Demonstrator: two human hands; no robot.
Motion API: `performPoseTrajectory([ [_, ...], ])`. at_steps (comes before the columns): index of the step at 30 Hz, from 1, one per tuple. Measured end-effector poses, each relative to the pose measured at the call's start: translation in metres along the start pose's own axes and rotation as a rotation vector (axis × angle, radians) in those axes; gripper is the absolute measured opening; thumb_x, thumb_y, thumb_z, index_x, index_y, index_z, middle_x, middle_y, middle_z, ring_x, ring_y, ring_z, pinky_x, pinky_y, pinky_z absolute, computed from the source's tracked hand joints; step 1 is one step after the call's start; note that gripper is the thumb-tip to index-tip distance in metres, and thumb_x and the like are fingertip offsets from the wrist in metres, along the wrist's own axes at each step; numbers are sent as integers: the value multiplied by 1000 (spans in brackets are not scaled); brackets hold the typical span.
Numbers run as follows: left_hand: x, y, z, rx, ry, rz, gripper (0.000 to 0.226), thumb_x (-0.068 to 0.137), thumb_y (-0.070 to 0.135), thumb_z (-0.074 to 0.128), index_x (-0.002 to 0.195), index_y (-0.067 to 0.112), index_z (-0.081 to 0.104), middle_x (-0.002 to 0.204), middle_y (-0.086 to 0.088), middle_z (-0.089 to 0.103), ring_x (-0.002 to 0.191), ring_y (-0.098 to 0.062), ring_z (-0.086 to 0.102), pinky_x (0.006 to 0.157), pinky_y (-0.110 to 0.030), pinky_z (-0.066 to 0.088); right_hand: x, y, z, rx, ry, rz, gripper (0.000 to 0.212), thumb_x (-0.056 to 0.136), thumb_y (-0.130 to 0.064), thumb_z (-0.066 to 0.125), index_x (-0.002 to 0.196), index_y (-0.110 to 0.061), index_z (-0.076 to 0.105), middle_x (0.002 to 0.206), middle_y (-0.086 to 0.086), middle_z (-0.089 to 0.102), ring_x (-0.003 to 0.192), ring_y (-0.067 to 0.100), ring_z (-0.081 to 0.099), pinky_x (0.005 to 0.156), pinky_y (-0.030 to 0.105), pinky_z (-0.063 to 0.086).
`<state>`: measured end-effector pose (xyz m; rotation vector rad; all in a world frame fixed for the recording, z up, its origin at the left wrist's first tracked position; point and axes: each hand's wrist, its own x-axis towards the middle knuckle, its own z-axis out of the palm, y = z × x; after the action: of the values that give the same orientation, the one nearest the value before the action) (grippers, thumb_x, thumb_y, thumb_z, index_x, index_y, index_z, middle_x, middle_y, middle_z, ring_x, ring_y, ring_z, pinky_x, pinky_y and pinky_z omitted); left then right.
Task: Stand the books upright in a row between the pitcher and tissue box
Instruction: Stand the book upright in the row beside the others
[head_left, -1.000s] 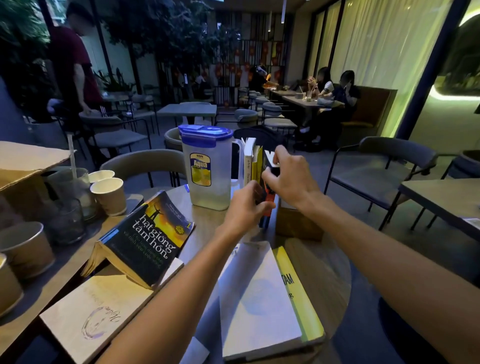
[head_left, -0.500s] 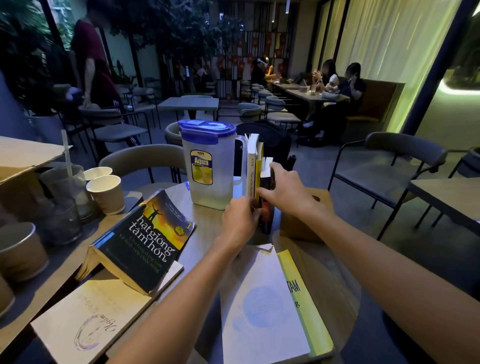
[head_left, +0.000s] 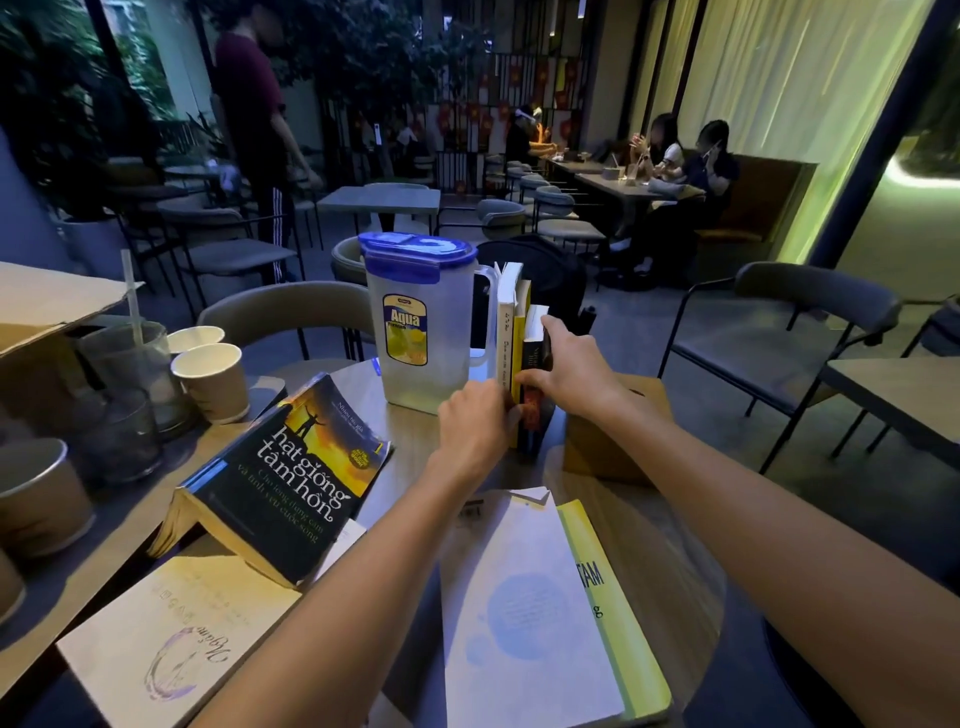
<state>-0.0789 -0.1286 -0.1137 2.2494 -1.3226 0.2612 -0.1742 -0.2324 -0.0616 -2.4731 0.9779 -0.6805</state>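
round wooden table (head_left: 670, 525), pitcher (head_left: 421, 332), books (head_left: 524, 613)

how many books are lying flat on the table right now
4. A dark-covered book at left rests on a cream book at the front-left; a white book at front centre lies on a yellow book to its right. Others may be hidden beneath.

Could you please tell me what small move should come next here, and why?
Probably press the dark book flush against the upright yellow book, toward the pitcher: the right hand grips it, and the left hand rests against the row's spines.
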Motion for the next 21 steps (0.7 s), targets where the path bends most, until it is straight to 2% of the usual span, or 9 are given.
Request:
performPoseTrajectory([
  [7, 0, 4, -1, 69, -20, 27, 32, 99, 43, 57, 110, 15, 67, 102, -8, 69, 89, -28, 68, 68, -35, 47, 3, 6, 0, -40, -9, -20, 93, 83, -31, 81, 155, -16, 25, 118, 16, 67, 103, 30, 68, 89, 47, 59],
  [10, -5, 8, -10, 84, -26, 28, 34, 99, 46, 56, 109, 15, 67, 97, -5, 66, 89, -28, 67, 65, -34, 41, -2, 7, -4, -33, 33, -54, 96, 81, -28, 84, 154, -19, 22, 112, 14, 69, 96, 29, 70, 84, 47, 61],
  [12, -8, 6, -18, 62, -32, 10, 37, 99, 49, 55, 106, 16, 71, 93, -5, 68, 89, -28, 68, 65, -34, 40, -7, 3, -11, -27, 74, -61, 86, 83, -25, 82, 148, -16, 28, 106, 14, 70, 92, 29, 71, 79, 45, 62],
  [14, -11, 2, -26, 51, -54, 6, 39, 99, 51, 53, 99, 18, 74, 89, -5, 71, 84, -29, 68, 65, -33, 42, -16, -4, -22, -25, 83, -72, 59, 87, -23, 78, 132, -13, 41, 96, 13, 70, 82, 28, 72, 73, 43, 62],
  [17, -20, -9, -39, -2, -160, 15, 41, 99, 53, 51, 85, 20, 73, 76, 0, 67, 74, -25, 67, 64, -32, 50, -36, -18, -34, -109, -15, -121, 29, 91, -27, 73, 110, -11, 57, 91, 9, 68, 76, 21, 68, 70, 39, 60],
  [19, -25, -18, -46, -48, -264, 33, 41, 97, 56, 53, 86, 21, 72, 78, 2, 69, 72, -21, 68, 66, -34, 56, -53, -26, -35, -204, -152, -179, 24, 92, -36, 70, 103, -14, 65, 93, 4, 69, 80, 17, 66, 72, 37, 60],
  [21, -30, -26, -53, -40, -385, 47, 42, 95, 58, 55, 97, 21, 74, 85, 2, 70, 73, -18, 67, 61, -32, 54, -71, -31, -32, -310, -312, -222, 29, 92, -46, 67, 101, -19, 69, 93, -1, 70, 83, 16, 66, 75, 40, 60],
])
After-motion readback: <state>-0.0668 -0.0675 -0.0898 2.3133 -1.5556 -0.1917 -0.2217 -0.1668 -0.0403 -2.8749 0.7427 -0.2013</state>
